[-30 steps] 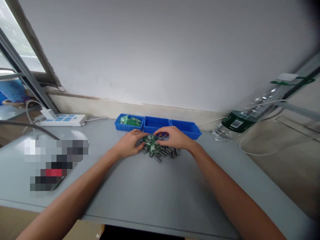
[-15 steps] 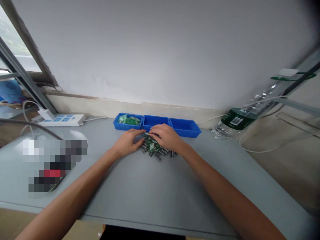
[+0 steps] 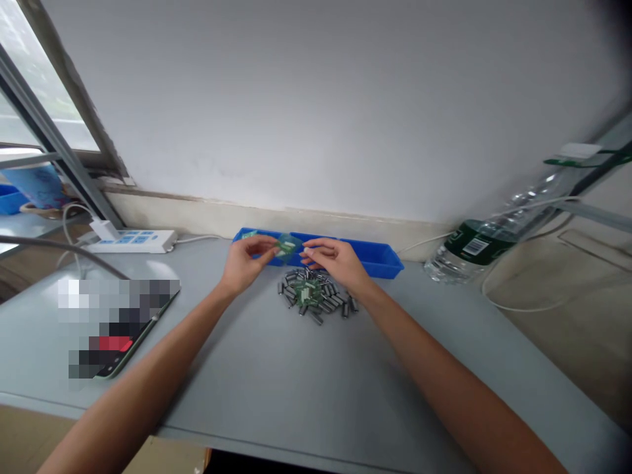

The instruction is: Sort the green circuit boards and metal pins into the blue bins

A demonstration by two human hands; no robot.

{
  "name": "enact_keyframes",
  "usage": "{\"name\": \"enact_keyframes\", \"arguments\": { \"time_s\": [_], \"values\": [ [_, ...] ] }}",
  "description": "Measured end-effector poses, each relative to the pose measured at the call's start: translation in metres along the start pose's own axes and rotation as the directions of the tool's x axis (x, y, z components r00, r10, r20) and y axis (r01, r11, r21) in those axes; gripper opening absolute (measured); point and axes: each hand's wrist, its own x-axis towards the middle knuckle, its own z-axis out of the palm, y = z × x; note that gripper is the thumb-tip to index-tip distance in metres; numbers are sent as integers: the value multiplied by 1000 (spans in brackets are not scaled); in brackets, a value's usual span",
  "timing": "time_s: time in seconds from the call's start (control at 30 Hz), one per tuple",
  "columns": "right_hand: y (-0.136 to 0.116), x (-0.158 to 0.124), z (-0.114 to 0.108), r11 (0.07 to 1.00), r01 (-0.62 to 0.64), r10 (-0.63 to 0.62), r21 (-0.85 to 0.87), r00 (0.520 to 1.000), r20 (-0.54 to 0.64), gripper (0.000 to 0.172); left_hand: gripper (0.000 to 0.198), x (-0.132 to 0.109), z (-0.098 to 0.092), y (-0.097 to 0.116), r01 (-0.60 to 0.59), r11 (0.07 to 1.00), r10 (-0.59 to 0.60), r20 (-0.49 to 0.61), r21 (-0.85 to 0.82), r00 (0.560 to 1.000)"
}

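Observation:
My left hand (image 3: 248, 262) is closed in a pinch on a small green circuit board (image 3: 285, 247) with a pale part on it, raised in front of the blue trays. Just right of the board is my right hand (image 3: 333, 262), its thumb and fingers drawn together; whatever is between them is too small to make out. Below both hands, a pile of short grey metal cylinders (image 3: 332, 304) lies on the table around more green boards (image 3: 307, 293) with white parts. Behind the hands stand blue trays (image 3: 378, 260) in a row, partly hidden; green pieces show in the left one.
A phone (image 3: 133, 336), partly blurred out, lies on the grey table (image 3: 276, 388) at left. Behind it sits a white power strip (image 3: 148, 241) with cables. A large plastic bottle (image 3: 474, 247) leans at the right, near a white cable.
Both hands have lifted off the pile and moved slightly apart. The left now holds up a green board, and more of the pile shows. The view has shifted a little.

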Motion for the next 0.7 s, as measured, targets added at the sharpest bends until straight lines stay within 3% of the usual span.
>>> {"name": "enact_keyframes", "arguments": {
  "time_s": [0.07,0.13,0.2,0.27,0.33,0.4,0.57,0.7],
  "values": [
    [-7,-1,-6,984,45,-37,-173,998,45,27,15,13,-9,-4,-133,944,161,-71,303,984],
    [-15,-3,-12,943,102,-58,-317,988,146,20,19,26,-17,-10,-233,801,300,-33,551,953],
    [-23,-6,-18,899,154,-59,-411,970,235,17,25,34,-21,-17,-277,646,311,85,711,947],
    [-27,-8,-23,849,204,-62,-488,955,292,21,30,35,-21,-25,-359,540,230,278,761,933],
    [-28,-9,-27,789,249,-43,-562,935,353,29,37,31,-18,-31,-440,524,139,436,730,889],
    [-26,-9,-29,720,280,12,-635,910,415,41,41,25,-17,-35,-464,552,116,488,693,865],
    [-17,-7,-24,585,291,166,-757,870,463,60,37,11,-23,-31,-487,571,291,391,661,873],
    [-14,-5,-19,580,278,178,-765,874,452,63,33,4,-25,-17,-519,609,341,392,600,854]
  ]
}}
